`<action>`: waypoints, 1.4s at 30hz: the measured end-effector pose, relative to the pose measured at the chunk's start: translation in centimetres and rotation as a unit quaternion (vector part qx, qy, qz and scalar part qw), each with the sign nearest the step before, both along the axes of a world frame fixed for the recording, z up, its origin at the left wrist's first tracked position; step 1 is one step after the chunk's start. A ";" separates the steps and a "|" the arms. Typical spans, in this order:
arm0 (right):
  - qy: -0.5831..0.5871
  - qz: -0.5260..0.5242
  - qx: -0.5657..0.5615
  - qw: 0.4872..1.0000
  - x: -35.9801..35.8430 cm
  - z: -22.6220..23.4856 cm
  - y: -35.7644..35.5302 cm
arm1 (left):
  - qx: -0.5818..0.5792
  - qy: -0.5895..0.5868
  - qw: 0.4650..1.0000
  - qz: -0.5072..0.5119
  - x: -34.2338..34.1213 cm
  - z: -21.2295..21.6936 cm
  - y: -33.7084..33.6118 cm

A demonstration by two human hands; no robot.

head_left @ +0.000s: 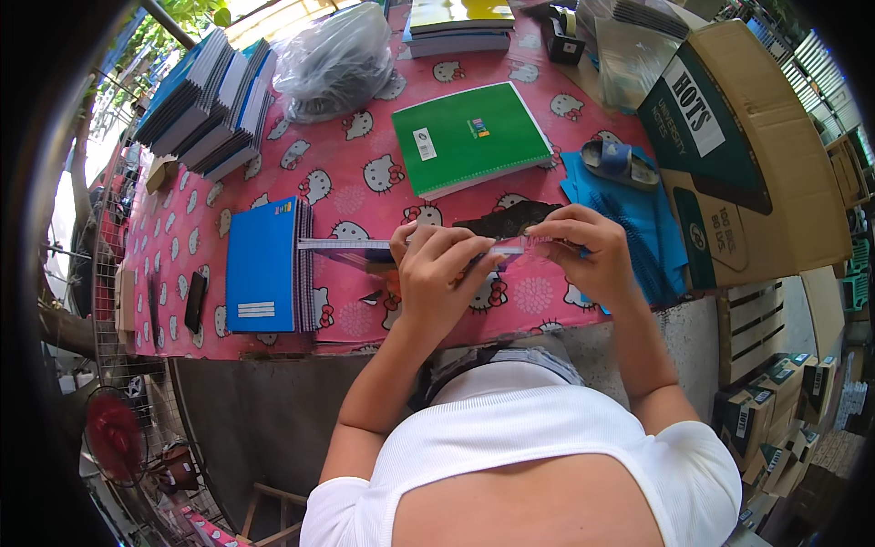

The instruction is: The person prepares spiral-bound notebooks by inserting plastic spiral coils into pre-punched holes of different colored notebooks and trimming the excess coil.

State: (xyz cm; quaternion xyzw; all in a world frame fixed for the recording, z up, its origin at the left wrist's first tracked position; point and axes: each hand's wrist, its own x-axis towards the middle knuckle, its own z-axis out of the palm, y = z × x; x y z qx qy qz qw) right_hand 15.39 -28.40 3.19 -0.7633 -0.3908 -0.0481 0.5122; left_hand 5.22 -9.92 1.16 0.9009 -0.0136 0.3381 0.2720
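Brown-and-green cardboard box at right; white label on green notebook.

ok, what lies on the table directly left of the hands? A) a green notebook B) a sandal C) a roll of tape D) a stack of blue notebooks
D: the stack of blue notebooks sits on the pink tablecloth just left of the left hand; the green notebook lies farther up the table.

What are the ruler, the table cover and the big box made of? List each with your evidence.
Ruler, held by both hands: clear plastic, probably; the cover's pattern shows through it.
Table cover: glossy pink printed sheet, likely vinyl or oilcloth; it shines in the light.
Big box: brown corrugated cardboard, matte, with folded flaps.
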 end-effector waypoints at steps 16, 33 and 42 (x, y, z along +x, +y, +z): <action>0.078 0.282 -0.123 0.948 0.9 1.0 0.0 | 0.070 -0.084 0.993 -0.053 -3.4 -2.3 0.2; -0.080 0.077 -0.122 0.986 -0.6 0.5 0.4 | 0.024 -0.002 0.999 0.034 -0.2 0.0 0.2; -0.131 0.030 -0.142 0.981 -1.4 1.0 1.8 | 0.023 0.000 0.999 0.041 -0.3 -0.1 0.0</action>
